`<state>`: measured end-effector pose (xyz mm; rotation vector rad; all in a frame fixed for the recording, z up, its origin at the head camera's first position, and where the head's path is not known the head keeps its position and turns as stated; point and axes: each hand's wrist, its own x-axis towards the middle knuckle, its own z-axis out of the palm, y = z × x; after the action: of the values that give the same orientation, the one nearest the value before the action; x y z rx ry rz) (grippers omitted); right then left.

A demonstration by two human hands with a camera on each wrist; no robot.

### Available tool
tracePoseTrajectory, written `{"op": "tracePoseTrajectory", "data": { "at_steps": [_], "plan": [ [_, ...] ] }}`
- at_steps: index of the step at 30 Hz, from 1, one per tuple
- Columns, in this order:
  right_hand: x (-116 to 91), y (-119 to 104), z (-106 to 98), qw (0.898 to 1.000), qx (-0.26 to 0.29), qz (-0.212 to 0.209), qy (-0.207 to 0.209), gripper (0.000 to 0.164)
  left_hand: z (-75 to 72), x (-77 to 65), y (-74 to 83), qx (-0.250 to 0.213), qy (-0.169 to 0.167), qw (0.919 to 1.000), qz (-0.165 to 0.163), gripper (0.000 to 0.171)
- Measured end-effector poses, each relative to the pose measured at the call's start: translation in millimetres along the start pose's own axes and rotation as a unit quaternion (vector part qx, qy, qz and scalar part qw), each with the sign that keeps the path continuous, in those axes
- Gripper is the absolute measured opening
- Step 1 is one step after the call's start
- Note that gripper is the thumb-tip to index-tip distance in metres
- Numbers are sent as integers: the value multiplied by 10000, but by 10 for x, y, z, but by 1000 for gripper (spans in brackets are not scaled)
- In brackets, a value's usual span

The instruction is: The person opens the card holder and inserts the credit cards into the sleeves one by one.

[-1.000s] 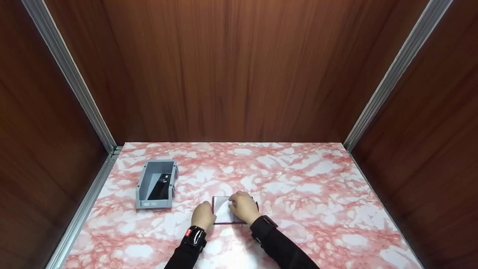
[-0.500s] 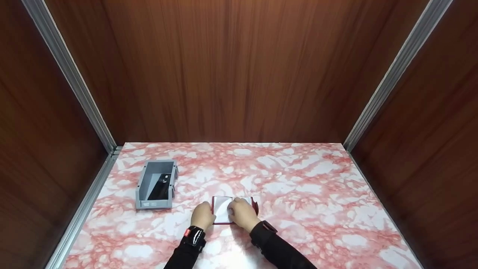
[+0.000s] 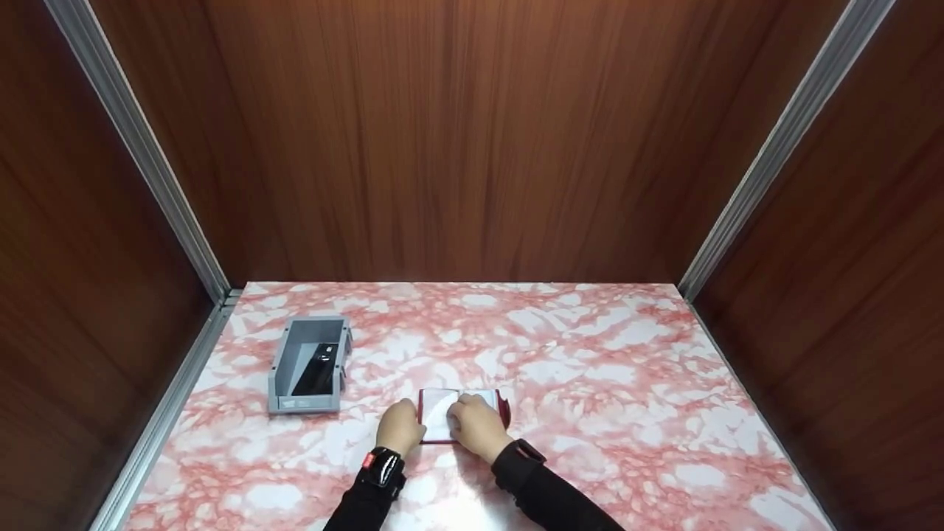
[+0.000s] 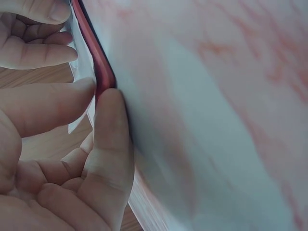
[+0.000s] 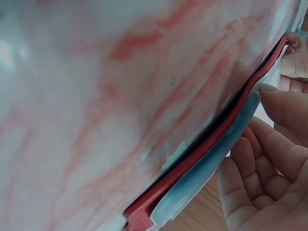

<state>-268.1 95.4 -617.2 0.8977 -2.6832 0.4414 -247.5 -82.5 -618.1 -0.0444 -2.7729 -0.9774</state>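
Observation:
A small notebook (image 3: pixel 440 414) with white pages and a red cover lies open on the marbled table. My left hand (image 3: pixel 400 428) pinches its left edge; in the left wrist view, the thumb and index finger meet at the corner of the red cover (image 4: pixel 102 70). Over the middle of the notebook, my right hand (image 3: pixel 483 429) has its fingers curled and its thumb at the pages, holding a white leaf near the fold. In the right wrist view, the page block (image 5: pixel 192 178) shows above the red cover. The right hand hides part of the right-hand page.
A grey plastic bin (image 3: pixel 304 403) stands on the left of the table, with a glossy black object (image 3: pixel 318 371) leaning inside. Brown wood-grain panels (image 3: pixel 472 147) with metal corner posts (image 3: pixel 140 147) enclose the back and sides of the table.
My right hand has slid slightly toward me and left across the pages, uncovering more of the notebook's right side and its red flap. The left hand stays at the left edge.

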Motion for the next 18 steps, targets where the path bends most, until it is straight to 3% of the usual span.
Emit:
{"op": "tracePoseTrajectory", "data": {
  "at_steps": [8, 18],
  "plan": [
    [1, 4, 2, 9999, 36, 85, -144, 23, -90, 29, -11, -102, 145, 9998, -57, 17],
    [4, 7, -14, 9997, 113, 116, -167, 22, -570, 223, -58, -435, 797, 9959, -28, 16]
  ]
}}
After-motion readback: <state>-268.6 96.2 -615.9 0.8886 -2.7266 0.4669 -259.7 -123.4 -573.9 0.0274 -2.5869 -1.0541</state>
